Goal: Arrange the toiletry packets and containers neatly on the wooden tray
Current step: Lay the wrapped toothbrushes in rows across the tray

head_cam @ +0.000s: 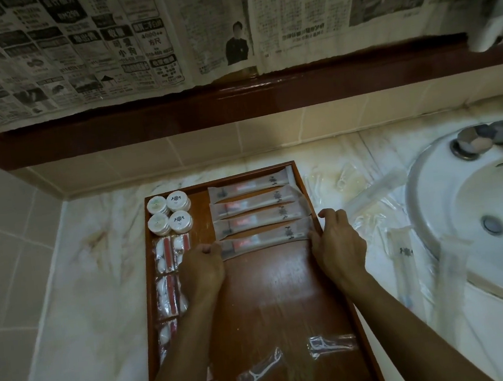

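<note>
Head view looked down on a wooden tray (287, 296) lying on the marble table (82, 288), its far end near the tiled back wall. Four long frosted toothbrush packets (255, 208) lay in a row across the tray's far right part, each running from side to side. The nearest packet of the row (263, 240) was held at both ends: the left hand (204, 271) pinched its left end with curled fingers, and the right hand (337, 243) gripped its right end by the tray's right rim. In the tray's far left corner stood four small round white containers (169, 212), lids on, set two by two and touching; their contents could not be seen. Along the left rim, nearer than these, lay clear packets of cotton pads with a red stick (168, 271), one behind another. Two clear packets each holding a floss pick (261, 372) lay on the bare wood toward the tray's near end, apart from each other.

On the table to the right of the tray, more clear packets (367, 202) lay loosely scattered, up to the white sink (433, 201) at the table's right edge, with its tap (485, 135) at the far side. Newspaper sheets (132, 37) covered the wall above a dark red ledge.
</note>
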